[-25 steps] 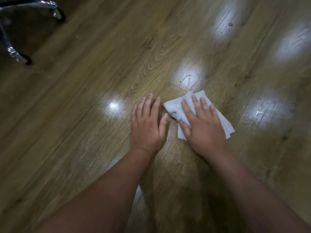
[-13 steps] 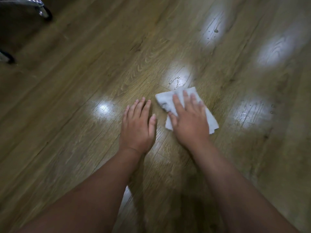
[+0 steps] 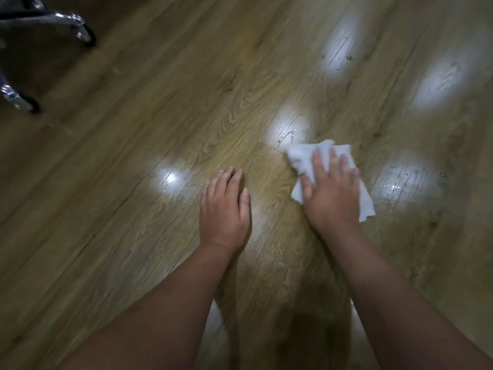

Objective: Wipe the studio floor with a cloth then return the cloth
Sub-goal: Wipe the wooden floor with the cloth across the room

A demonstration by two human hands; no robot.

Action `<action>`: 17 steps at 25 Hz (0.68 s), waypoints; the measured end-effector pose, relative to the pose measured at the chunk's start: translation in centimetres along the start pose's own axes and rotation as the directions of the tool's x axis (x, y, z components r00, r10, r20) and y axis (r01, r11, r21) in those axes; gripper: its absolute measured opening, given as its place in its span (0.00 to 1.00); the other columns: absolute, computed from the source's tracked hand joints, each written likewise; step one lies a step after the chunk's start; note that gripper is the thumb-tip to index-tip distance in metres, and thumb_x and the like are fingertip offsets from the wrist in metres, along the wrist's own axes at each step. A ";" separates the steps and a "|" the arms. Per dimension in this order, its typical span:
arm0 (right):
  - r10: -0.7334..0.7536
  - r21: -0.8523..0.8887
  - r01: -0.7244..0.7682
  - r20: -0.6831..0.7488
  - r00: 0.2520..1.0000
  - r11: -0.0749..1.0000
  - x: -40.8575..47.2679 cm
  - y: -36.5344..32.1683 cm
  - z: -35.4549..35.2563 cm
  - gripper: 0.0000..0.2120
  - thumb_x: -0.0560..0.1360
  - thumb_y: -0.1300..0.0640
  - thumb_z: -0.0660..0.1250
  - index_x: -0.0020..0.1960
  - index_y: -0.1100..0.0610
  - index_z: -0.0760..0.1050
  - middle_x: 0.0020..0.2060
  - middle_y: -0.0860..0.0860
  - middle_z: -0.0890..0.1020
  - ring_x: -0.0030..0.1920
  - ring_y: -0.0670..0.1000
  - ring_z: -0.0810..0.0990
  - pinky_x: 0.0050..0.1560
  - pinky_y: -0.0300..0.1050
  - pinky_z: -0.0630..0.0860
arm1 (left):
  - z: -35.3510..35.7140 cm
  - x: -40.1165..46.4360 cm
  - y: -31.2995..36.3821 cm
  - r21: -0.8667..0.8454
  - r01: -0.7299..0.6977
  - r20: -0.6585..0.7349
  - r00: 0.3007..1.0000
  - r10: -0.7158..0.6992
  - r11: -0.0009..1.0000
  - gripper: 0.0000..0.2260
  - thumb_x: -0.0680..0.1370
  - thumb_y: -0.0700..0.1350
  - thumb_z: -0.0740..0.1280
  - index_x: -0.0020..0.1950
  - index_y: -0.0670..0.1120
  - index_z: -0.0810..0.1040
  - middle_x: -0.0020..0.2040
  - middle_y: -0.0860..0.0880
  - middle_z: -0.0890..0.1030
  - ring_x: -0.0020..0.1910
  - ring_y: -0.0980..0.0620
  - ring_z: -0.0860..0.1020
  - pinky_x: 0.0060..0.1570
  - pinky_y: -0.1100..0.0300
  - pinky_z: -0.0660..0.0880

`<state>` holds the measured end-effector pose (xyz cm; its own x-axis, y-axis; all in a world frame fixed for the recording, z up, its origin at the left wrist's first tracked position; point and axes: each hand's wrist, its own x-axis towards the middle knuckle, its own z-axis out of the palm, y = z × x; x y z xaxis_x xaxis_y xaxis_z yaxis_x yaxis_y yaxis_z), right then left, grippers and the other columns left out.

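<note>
Head view looks down on a wood-plank floor (image 3: 133,182) with bright glossy reflections scattered across it. Near the middle, the left hand (image 3: 225,212) lies flat on the bare boards, palm down, fingers stretched and close together, holding nothing. Just to its right, well clear of it, the right hand (image 3: 332,193) presses flat on a white cloth (image 3: 301,157), fingers extended and slightly spread over the fabric rather than curled around it. The cloth is crumpled and roughly folded; its far left corner sticks out beyond the fingertips, and a ragged edge shows at the hand's right side. It lies on the floor right of centre, touching the near edge of one bright reflection, where small droplets (image 3: 286,136) dot the boards. More droplets speckle the shiny patches further right and farther away. Both bare forearms run in from the near edge. At far left, chrome chair legs with dark castors (image 3: 85,36) stand on the floor, well apart from the hands.
</note>
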<state>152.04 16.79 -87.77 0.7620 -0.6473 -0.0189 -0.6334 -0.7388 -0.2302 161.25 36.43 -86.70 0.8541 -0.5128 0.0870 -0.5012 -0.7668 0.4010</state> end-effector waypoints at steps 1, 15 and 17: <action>0.138 0.028 -0.137 -0.017 0.990 0.990 0.8 0.1 -0.1 0.30 0.85 0.42 0.49 0.84 0.51 0.56 0.84 0.58 0.55 0.83 0.62 0.52 0.82 0.64 0.48 | -0.5 0.6 -0.4 0.025 0.019 -0.036 0.999 -0.018 1.000 0.23 0.85 0.53 0.54 0.78 0.50 0.70 0.79 0.50 0.69 0.80 0.50 0.63 0.82 0.42 0.48; 0.040 0.005 -0.040 -0.023 0.999 0.999 3.0 -10.7 2.2 0.31 0.83 0.42 0.46 0.84 0.53 0.59 0.83 0.59 0.57 0.83 0.64 0.54 0.81 0.66 0.51 | -1.9 3.6 -5.4 0.032 0.158 -0.042 0.987 -0.156 0.987 0.23 0.85 0.54 0.52 0.78 0.50 0.70 0.78 0.50 0.70 0.80 0.49 0.63 0.81 0.38 0.49; -0.184 0.026 0.184 -0.001 0.983 0.983 0.3 -13.9 2.8 0.29 0.84 0.44 0.49 0.83 0.52 0.62 0.83 0.59 0.59 0.83 0.62 0.56 0.81 0.64 0.54 | -1.7 3.7 -5.6 0.017 0.166 -0.038 0.986 -0.165 0.986 0.23 0.84 0.52 0.51 0.79 0.50 0.68 0.79 0.49 0.69 0.81 0.49 0.62 0.80 0.37 0.49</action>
<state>161.48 27.41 -87.28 0.8653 -0.5007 0.0250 -0.4788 -0.8402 -0.2545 167.43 39.45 -87.06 0.9297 -0.3643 0.0539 -0.3550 -0.8478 0.3939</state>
